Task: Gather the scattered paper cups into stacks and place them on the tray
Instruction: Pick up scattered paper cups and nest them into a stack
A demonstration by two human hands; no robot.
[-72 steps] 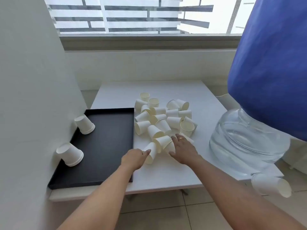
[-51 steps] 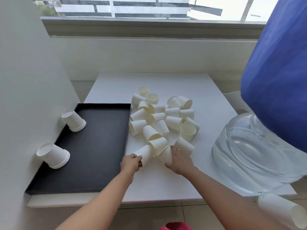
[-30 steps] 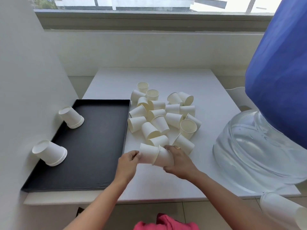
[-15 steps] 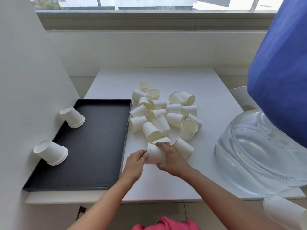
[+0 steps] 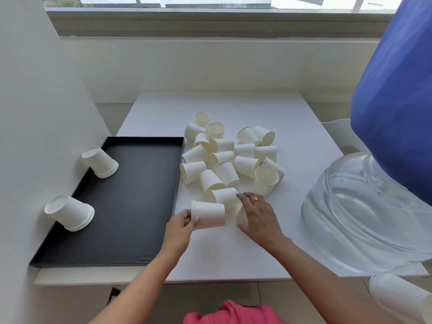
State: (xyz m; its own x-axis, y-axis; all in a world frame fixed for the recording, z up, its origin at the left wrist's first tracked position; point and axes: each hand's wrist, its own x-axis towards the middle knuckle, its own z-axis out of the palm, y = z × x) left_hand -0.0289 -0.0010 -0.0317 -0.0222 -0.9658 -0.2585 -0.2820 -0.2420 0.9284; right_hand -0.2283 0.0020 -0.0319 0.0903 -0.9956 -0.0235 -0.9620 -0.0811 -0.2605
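White worktop (image 5: 233,106) against a white wall (image 5: 210,64) under a daylit window (image 5: 210,1), white panel (image 5: 35,101) left, pale tiled floor (image 5: 268,293) below, clear water jug (image 5: 362,206) right.

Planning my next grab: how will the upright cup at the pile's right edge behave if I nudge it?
The upright cup looks like thin paper, so probably light and easily crushed. Standing on its narrower base, it would likely tip. Being tapered, it would then probably roll in a curve on the table.
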